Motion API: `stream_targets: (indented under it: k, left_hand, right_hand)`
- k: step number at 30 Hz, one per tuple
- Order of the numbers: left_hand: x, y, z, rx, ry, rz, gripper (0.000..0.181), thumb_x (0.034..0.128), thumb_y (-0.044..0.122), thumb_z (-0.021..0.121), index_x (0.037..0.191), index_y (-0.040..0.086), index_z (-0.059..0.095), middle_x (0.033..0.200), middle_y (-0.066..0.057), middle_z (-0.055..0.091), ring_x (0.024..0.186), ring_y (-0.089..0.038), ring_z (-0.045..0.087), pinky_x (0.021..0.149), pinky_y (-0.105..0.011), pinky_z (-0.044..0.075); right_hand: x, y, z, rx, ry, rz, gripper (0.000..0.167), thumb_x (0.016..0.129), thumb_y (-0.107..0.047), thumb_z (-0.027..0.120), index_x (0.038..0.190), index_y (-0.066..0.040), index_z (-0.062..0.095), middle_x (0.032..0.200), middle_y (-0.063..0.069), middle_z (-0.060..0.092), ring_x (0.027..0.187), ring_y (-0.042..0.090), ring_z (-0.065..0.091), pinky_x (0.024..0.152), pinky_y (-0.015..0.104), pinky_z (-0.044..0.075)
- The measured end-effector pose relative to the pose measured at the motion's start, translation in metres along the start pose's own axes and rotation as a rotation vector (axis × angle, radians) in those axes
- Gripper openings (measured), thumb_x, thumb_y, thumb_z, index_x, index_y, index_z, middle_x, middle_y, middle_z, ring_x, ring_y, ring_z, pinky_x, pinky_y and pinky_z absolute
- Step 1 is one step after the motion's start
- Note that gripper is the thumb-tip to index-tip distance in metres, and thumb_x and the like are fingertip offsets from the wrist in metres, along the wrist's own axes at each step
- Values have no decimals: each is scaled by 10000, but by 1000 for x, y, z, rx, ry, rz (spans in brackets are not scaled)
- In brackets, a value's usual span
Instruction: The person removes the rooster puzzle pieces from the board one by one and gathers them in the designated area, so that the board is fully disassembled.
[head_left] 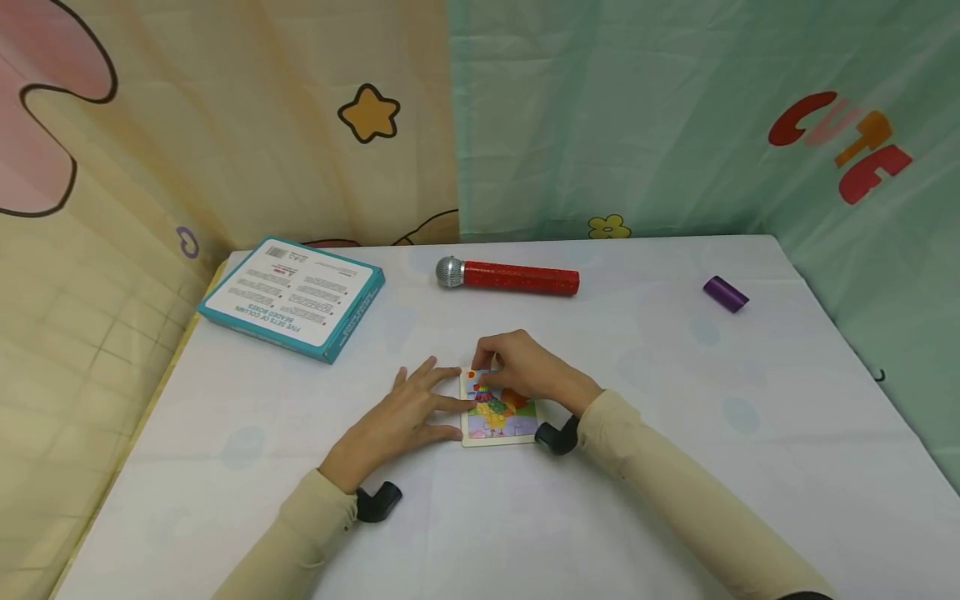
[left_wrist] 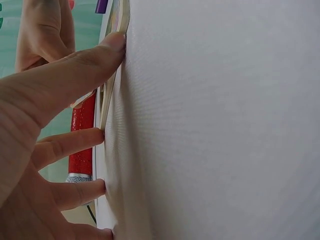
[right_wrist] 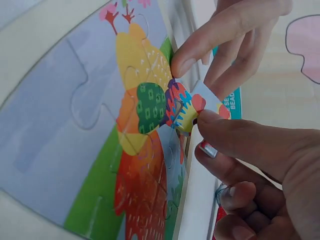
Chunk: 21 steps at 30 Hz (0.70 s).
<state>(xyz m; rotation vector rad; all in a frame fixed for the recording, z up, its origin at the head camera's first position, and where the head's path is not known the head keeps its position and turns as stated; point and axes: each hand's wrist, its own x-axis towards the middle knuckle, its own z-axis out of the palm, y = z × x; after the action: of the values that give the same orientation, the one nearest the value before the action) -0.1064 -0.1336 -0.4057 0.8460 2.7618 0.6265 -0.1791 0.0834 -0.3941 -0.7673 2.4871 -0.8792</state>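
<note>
A small framed jigsaw puzzle (head_left: 501, 425) with a rooster picture lies on the white table. My right hand (head_left: 525, 367) is over its top edge; in the right wrist view the thumb and index finger of my right hand (right_wrist: 250, 175) pinch a puzzle piece (right_wrist: 200, 102), tilted up at the rooster's head. My left hand (head_left: 408, 412) is spread at the puzzle's left side, fingers extended, a fingertip on the picture. In the left wrist view the thumb of my left hand (left_wrist: 55, 95) touches the frame's edge.
A teal and white box (head_left: 292, 292) lies at the back left. A red microphone (head_left: 517, 277) with a silver head lies behind the puzzle. Toward the back right is a small purple cylinder (head_left: 725, 294). Printed curtains (head_left: 600, 125) hang behind the table.
</note>
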Motion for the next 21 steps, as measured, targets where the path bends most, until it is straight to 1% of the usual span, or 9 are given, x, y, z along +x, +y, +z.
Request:
stream_targets:
  k: [5, 13, 17, 19, 21]
  left_hand:
    - [0, 0, 0, 6, -6, -1, 444, 805, 360, 808, 1227, 256, 716, 1474, -97, 470, 1449, -431, 216, 1074, -722, 172]
    - [0, 0, 1, 17, -9, -1, 514, 753, 434, 833, 1225, 268, 716, 1484, -91, 457, 1455, -427, 202, 1079, -716, 169]
    - [1, 0, 1, 19, 1, 3, 526, 741, 455, 834, 1216, 262, 721, 1477, -95, 463, 1450, -434, 210, 1074, -721, 175]
    - [1, 0, 2, 21, 6, 8, 523, 741, 455, 834, 1213, 259, 723, 1474, -96, 465, 1445, -440, 218, 1070, -724, 180]
    - [1, 0, 2, 18, 9, 10, 524, 738, 454, 836, 1211, 257, 724, 1472, -97, 468, 1442, -443, 223, 1068, -725, 182]
  right_hand:
    - [-2, 3, -2, 57, 31, -24, 94, 872, -152, 763, 933, -172, 695, 872, -66, 650, 804, 164, 545, 667, 251, 497]
    - [-1, 4, -1, 50, 34, -22, 87, 873, -153, 762, 927, -180, 699, 876, -78, 659, 810, 161, 547, 657, 249, 505]
    - [-1, 5, 0, 54, 38, -30, 79, 871, -159, 765, 921, -182, 708, 866, -88, 665, 789, 158, 543, 647, 251, 495]
    - [-1, 7, -1, 66, 43, -41, 71, 866, -165, 770, 908, -188, 719, 846, -99, 668, 767, 153, 538, 641, 248, 475]
    - [-2, 9, -2, 100, 43, -53, 60, 859, -167, 777, 894, -187, 733, 823, -95, 674, 741, 156, 532, 627, 251, 451]
